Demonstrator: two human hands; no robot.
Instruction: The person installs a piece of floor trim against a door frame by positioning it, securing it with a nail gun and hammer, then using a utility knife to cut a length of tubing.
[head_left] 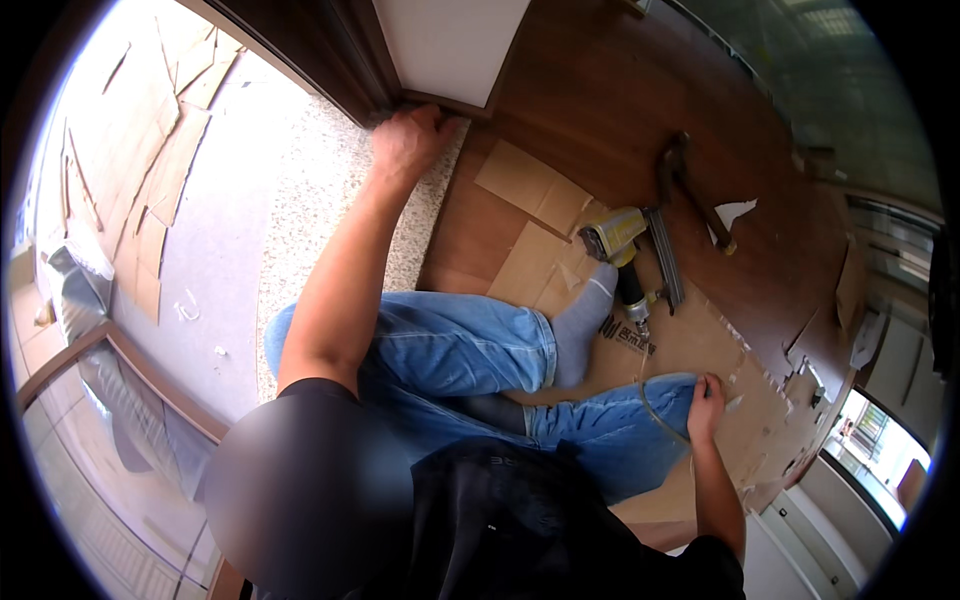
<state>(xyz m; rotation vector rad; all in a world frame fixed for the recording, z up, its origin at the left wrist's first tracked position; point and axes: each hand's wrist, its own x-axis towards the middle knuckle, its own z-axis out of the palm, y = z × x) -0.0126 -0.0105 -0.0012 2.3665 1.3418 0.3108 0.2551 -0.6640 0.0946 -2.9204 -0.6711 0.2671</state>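
Note:
My left hand (408,148) reaches forward to the foot of a dark brown door frame (352,70). Its fingers are curled at the frame's lower edge, and their tips are partly hidden. My right hand (706,405) rests on my bent right knee, fingers loosely bent over the jeans (630,440), with nothing visible in it. Between my feet and the far floor lies a yellow and black nail gun (615,235), its long magazine pointing away from me. A thin air hose (648,402) runs from it across my right leg. Beyond it lies a claw hammer (705,205).
Flattened cardboard (700,345) covers part of the brown wood floor (560,85). A speckled stone threshold (318,165) runs along my left leg. Left of it are more cardboard sheets (150,170) and a brown-framed glass panel (120,400). A white paper scrap (735,215) lies by the hammer.

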